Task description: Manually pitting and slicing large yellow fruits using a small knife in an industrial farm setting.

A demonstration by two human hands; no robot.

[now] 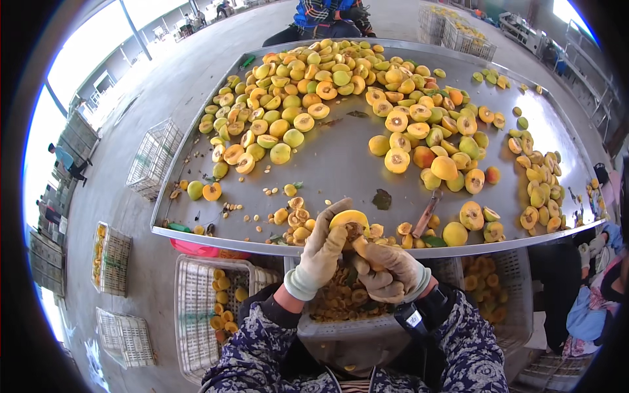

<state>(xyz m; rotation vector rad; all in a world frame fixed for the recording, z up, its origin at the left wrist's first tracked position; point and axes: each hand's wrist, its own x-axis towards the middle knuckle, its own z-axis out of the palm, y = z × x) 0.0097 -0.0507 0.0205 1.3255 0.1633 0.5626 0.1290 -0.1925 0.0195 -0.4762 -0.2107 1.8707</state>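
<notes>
Both my hands wear light knit work gloves and meet at the near edge of a metal table (339,177). In my left hand (319,250) is a yellow peach half (350,217), its brown pit hollow turned toward my right hand. My right hand (390,270) is closed around a small tool with a pale wooden handle (361,244), whose tip meets the hollow; its blade is hidden. Halved and whole yellow peaches (314,78) are heaped across the far side. A knife with a reddish-brown handle (426,213) lies right of my hands, and pit pieces (297,218) lie to the left.
Below my hands stands a crate of scraps (349,299). A white crate with peach halves (184,304) is at the left, another crate (521,294) at the right. A person (327,19) sits across the table. More crates (155,159) stand on the floor.
</notes>
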